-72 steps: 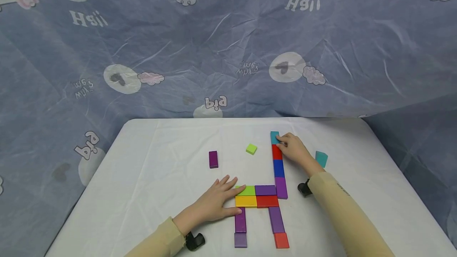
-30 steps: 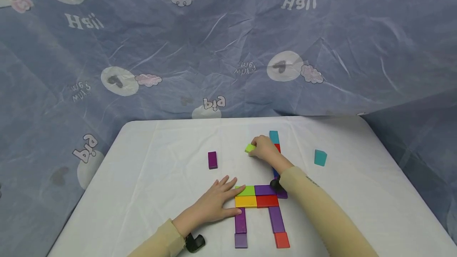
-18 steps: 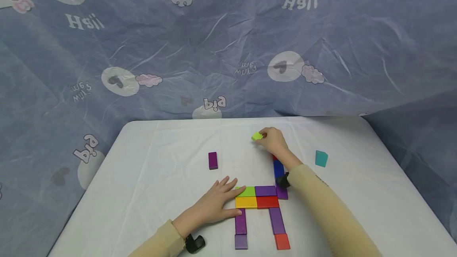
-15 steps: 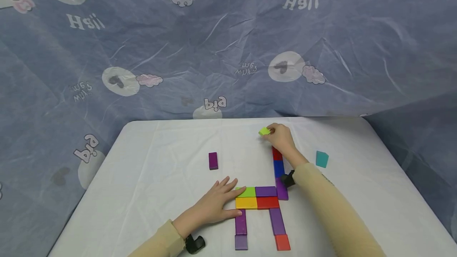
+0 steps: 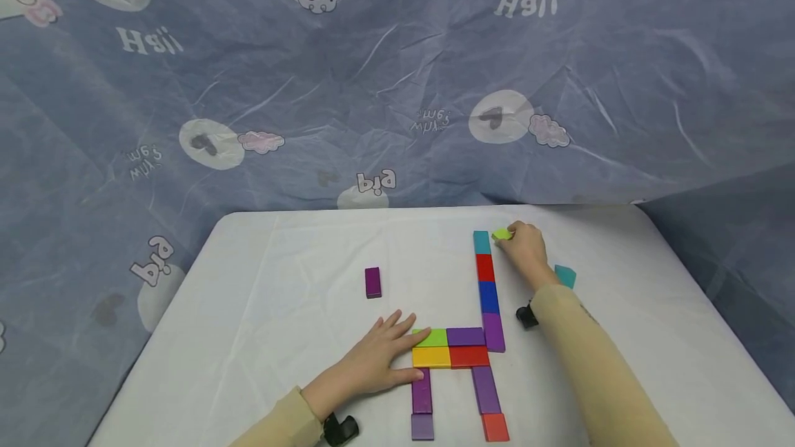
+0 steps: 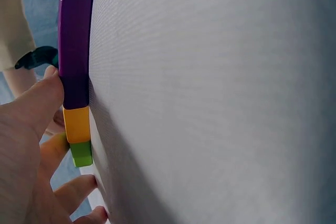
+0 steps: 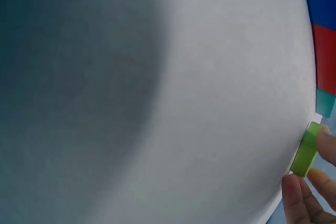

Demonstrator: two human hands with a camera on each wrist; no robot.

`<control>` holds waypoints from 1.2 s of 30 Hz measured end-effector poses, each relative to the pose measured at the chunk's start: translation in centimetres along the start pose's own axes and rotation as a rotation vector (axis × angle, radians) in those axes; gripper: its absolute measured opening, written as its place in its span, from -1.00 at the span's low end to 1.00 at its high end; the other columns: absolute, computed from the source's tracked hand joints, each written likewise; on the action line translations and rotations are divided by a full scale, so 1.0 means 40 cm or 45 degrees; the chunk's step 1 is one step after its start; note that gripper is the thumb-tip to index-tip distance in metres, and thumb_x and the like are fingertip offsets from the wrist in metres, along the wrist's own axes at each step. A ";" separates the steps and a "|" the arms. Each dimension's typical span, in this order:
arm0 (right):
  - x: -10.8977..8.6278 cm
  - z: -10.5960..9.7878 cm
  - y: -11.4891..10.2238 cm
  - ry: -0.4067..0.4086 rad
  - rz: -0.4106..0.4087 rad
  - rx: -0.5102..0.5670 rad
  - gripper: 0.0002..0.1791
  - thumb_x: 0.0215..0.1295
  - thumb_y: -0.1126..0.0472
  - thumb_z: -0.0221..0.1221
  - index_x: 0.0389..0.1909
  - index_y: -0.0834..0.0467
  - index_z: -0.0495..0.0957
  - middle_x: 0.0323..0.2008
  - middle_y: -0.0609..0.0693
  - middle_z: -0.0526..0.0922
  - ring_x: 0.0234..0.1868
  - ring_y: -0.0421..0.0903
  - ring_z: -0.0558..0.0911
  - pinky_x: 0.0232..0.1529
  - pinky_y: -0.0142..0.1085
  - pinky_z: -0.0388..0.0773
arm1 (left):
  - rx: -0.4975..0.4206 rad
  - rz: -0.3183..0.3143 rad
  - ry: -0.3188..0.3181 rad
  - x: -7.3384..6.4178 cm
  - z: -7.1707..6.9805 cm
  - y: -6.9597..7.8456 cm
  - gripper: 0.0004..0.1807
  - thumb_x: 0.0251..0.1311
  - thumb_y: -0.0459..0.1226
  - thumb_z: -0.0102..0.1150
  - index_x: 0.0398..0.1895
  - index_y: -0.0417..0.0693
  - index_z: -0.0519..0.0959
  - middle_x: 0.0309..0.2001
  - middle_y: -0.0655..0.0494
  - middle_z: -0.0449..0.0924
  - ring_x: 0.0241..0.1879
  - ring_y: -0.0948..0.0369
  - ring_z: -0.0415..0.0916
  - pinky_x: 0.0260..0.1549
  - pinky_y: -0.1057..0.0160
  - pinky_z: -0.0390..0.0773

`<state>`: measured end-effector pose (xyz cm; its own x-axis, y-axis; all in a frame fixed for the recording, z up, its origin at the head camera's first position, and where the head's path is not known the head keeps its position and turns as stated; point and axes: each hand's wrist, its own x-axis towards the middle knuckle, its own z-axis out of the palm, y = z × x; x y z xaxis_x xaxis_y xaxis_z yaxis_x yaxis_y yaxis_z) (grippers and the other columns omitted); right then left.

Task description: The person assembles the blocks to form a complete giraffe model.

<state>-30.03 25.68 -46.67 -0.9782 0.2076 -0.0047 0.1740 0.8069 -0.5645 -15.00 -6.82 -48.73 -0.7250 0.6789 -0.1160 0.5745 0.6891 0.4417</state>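
My right hand (image 5: 526,248) pinches a small lime-green block (image 5: 502,234) just right of the teal block (image 5: 482,242) that tops a column. Below the teal one in that column come a red block (image 5: 486,267), a blue block (image 5: 488,296) and a purple block (image 5: 493,332). My left hand (image 5: 373,361) lies with fingers spread, its index finger on the green block (image 5: 437,338) and its thumb at the upper end of a dark purple block (image 5: 421,394). Yellow (image 5: 431,357) and red (image 5: 468,356) blocks form the row under the green one.
A single dark purple block (image 5: 373,283) lies apart on the white table (image 5: 298,295), left of the column. Behind my right forearm a loose teal block (image 5: 565,276) is partly hidden. A printed blue-grey cloth (image 5: 397,74) hangs behind the table.
My right hand left the teal block atop the column, took the lime-green block from left of it and carried it across to the column's right side. My left hand stayed put.
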 end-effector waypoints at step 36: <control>0.018 0.032 -0.030 -0.177 -0.242 -0.262 -0.46 0.46 0.12 0.05 0.35 0.33 0.35 0.26 0.43 0.41 0.18 0.42 0.37 0.26 0.17 0.37 | -0.002 0.013 0.016 0.001 0.012 -0.011 -0.25 0.27 0.22 0.09 0.50 0.38 0.19 0.54 0.03 0.11 0.55 -0.06 -0.05 0.44 -0.24 0.04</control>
<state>-31.07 24.17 -47.05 -0.9991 -0.0239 -0.0360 -0.0081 0.9219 -0.3874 -15.10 -6.98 -49.35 -0.7237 0.6828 -0.0999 0.5814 0.6814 0.4446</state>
